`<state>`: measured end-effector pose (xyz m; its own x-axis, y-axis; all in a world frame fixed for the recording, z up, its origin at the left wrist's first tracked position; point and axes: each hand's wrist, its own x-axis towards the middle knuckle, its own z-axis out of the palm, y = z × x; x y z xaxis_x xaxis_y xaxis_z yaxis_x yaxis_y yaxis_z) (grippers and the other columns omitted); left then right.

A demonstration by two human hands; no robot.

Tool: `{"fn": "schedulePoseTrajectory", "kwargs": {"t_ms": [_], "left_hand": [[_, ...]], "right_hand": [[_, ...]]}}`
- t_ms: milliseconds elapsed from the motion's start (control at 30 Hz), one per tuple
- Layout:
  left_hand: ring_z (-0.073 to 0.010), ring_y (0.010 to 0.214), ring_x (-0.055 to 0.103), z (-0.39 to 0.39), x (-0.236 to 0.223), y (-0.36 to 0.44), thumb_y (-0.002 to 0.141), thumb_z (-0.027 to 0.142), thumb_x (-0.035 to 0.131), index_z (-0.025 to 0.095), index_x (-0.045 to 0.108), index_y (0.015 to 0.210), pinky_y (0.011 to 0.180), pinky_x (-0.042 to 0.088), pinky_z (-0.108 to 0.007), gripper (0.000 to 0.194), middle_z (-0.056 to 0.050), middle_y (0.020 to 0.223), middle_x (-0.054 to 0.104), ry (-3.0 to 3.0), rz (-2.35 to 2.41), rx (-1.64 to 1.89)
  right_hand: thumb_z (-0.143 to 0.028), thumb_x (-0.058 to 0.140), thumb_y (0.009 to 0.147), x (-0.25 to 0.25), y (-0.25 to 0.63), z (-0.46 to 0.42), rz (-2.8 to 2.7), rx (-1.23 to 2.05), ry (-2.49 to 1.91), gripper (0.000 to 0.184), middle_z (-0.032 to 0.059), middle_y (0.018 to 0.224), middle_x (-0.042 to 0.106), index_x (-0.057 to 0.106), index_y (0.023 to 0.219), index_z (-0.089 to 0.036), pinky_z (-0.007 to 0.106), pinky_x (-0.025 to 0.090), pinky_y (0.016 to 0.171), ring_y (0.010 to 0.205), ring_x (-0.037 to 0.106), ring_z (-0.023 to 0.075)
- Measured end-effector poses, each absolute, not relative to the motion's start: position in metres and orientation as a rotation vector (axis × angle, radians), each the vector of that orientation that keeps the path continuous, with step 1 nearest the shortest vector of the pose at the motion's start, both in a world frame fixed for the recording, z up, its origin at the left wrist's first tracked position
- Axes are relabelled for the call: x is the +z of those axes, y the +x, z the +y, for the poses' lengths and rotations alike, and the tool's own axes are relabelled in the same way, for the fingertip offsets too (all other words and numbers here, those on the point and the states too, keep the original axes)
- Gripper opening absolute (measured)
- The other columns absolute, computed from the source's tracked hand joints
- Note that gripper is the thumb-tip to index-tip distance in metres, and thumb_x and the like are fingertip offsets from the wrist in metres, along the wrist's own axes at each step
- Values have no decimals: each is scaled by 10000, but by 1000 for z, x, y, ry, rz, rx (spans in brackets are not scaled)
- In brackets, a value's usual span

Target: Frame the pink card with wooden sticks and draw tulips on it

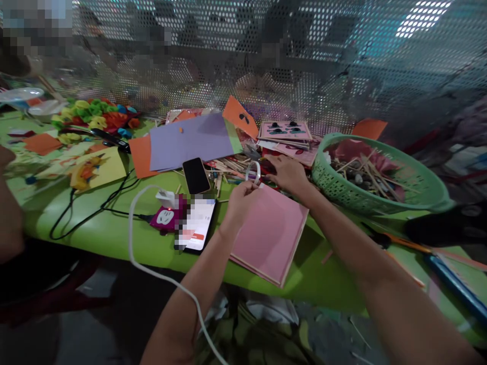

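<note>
My left hand point(240, 198) is closed on a clear roll of tape point(253, 171), held just above the far edge of a stack of pink paper point(270, 234). My right hand point(286, 172) reaches past the pink stack with its fingers spread flat over the clutter of wooden sticks point(227, 166) and paper scraps. It holds nothing that I can see.
On the green table point(95, 223) lie two phones point(196, 175), a white charger with a cable point(152, 268), lilac and orange sheets point(190, 139), and paper flowers point(99, 114). A green basket point(426, 195) of sticks stands at right. A perforated screen rises behind.
</note>
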<state>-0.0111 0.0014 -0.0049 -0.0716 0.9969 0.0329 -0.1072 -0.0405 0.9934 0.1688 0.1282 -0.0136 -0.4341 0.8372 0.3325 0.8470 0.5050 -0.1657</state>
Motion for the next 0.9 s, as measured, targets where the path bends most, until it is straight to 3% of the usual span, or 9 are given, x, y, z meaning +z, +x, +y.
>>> {"fn": "schedulePoseTrajectory", "kwargs": {"t_ms": [100,167,233,333,433,533,600,733,900], "left_hand": [[-107,679,405,-3,0,-11,743,336,647,195,508,613,644,294,-255,237,34,705,515,1152,1146,1300],[-106,658,392,-6,3,-11,738,333,644,198,506,612,631,280,-260,231,42,674,482,1177,1161,1264],[-110,647,396,-8,5,-9,730,316,633,199,533,626,623,275,-265,185,45,655,477,1218,1169,1199],[-121,639,413,-9,4,-6,729,303,618,202,553,628,619,287,-272,157,46,632,481,1298,1149,1087],[-146,695,489,-7,1,-4,734,276,622,201,565,602,661,344,-273,162,25,666,534,1393,1116,1033],[-196,905,612,-4,0,-5,758,258,645,194,620,637,747,415,-280,139,-51,973,702,1389,1082,1109],[-215,1013,629,-3,1,-7,779,260,665,191,642,671,788,436,-283,130,-79,1145,718,1338,1087,1192],[-169,830,577,-4,3,-10,796,313,689,192,655,715,750,417,-270,150,-22,848,664,1230,1115,1200],[-125,689,453,-5,1,-8,781,446,716,185,664,749,664,345,-265,268,24,723,559,1188,1045,1130]], "right_hand": [[-348,720,888,-9,172,119,-2339,-44,-1378,524,194,1257,729,696,1397,-225,563,491,1027,1214,627,419],[-412,669,923,-2,176,114,-2243,228,-1278,415,158,1197,753,756,1286,-231,537,511,1001,1154,652,374],[-542,627,942,5,180,107,-2097,658,-1187,391,104,1037,781,800,1111,-235,467,549,890,971,684,301],[-721,694,848,14,181,91,-1868,1195,-1111,511,55,844,760,803,908,-225,350,523,715,744,640,205],[-712,844,697,19,179,78,-1672,1328,-1094,515,39,779,728,779,825,-217,302,456,604,641,571,156],[-651,889,648,24,179,75,-1583,1283,-1098,470,16,710,677,730,759,-222,293,416,561,587,516,137],[-621,870,674,27,181,77,-1581,1213,-1080,434,15,712,675,711,757,-227,299,432,580,596,531,143],[-565,744,816,28,190,82,-1754,888,-1114,333,37,769,703,705,824,-235,349,484,658,697,616,209],[-311,560,966,13,192,80,-2313,-14,-1357,236,155,955,765,757,877,-215,482,500,864,960,678,341]]}}
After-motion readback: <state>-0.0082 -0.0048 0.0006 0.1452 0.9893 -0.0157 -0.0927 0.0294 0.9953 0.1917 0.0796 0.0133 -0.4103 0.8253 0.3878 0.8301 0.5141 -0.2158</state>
